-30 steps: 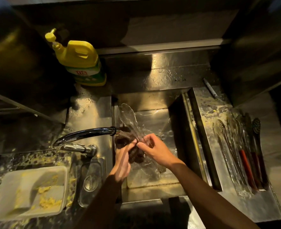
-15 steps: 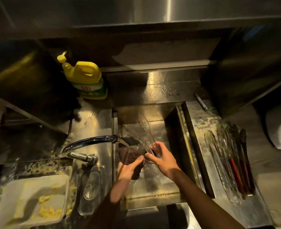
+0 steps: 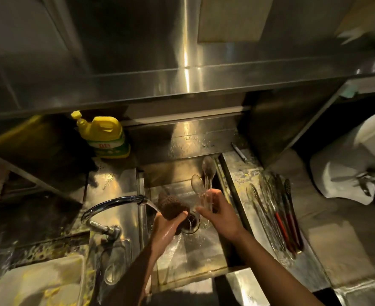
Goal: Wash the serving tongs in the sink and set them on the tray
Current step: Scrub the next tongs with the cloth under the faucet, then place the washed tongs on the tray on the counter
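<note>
Since half a second ago: tongs (image 3: 205, 182) raised upright, clear of scrubber (image 3: 171, 206); hands now apart. Right hand (image 3: 219, 214) clamped on tongs over sink (image 3: 204, 250); left hand (image 3: 169, 226) gripping scrubber under tap (image 3: 116, 202) stream. Scrubbing apparently done; rinse and transfer to tray (image 3: 244, 173) remaining. Tray, right: several tongs already laid. Tub (image 3: 38, 281), near left: yellow scraps.

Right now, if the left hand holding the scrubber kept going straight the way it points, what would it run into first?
Probably the clear tongs in the right hand: the left hand points its dark scrubber up and right over the sink toward them. Depth is unclear.
</note>
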`<action>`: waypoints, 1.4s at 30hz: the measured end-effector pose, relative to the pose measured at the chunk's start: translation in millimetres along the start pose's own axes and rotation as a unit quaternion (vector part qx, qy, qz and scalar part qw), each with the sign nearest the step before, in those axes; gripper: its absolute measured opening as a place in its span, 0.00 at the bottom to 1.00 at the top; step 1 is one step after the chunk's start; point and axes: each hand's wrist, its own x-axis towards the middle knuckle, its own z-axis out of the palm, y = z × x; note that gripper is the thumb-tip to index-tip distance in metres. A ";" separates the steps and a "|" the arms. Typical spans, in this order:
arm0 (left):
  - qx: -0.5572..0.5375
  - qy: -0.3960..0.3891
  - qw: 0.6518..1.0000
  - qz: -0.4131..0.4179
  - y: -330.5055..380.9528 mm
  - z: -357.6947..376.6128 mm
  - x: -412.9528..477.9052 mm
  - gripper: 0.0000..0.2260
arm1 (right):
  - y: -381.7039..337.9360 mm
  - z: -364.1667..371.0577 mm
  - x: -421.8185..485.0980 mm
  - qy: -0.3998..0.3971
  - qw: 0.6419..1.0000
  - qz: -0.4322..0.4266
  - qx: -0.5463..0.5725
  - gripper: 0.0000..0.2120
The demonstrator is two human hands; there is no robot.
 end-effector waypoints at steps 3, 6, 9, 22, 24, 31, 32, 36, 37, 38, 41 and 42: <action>-0.011 -0.010 0.999 0.040 21.0 10.1 -7.4 0.14 | -14.8 -16.1 -11.1 0.003 1.000 -0.013 -0.012 0.20; -0.005 -0.027 0.997 0.069 38.7 18.7 -14.1 0.16 | -23.6 -33.5 -20.7 0.014 1.000 -0.022 -0.007 0.21; 0.006 -0.060 0.995 0.085 52.7 27.1 -17.7 0.14 | -32.3 -53.4 -30.2 0.036 0.999 -0.029 -0.022 0.28; 0.030 -0.190 0.969 0.156 101.6 160.0 -66.9 0.13 | -31.6 -185.5 -109.7 0.187 0.980 -0.068 0.000 0.29; 0.036 -0.220 0.962 0.156 104.0 193.6 -81.9 0.13 | -22.1 -212.7 -128.3 0.224 0.973 -0.062 -0.003 0.27; 0.066 -0.286 0.940 0.176 98.0 321.7 -136.2 0.11 | 26.0 -315.9 -214.4 0.337 0.941 -0.023 0.013 0.27; 0.077 -0.301 0.933 0.183 96.6 340.4 -146.2 0.09 | 32.6 -330.3 -229.0 0.352 0.936 -0.020 0.016 0.25; 0.112 -0.364 0.906 0.184 81.9 417.1 -185.4 0.11 | 66.5 -386.3 -288.7 0.403 0.915 0.006 0.013 0.25; 0.123 -0.373 0.901 0.184 77.7 433.7 -194.8 0.10 | 74.9 -398.5 -302.0 0.415 0.910 0.015 0.012 0.26; 0.129 -0.380 0.897 0.183 73.3 449.5 -202.2 0.10 | 82.9 -409.1 -314.2 0.427 0.904 0.023 0.010 0.27; 0.136 -0.396 0.889 0.185 60.0 492.2 -223.0 0.08 | 102.8 -435.3 -347.4 0.456 0.889 0.038 0.011 0.27; 0.138 -0.404 0.885 0.186 55.8 504.4 -230.8 0.08 | 108.2 -442.3 -357.4 0.465 0.884 0.045 0.012 0.26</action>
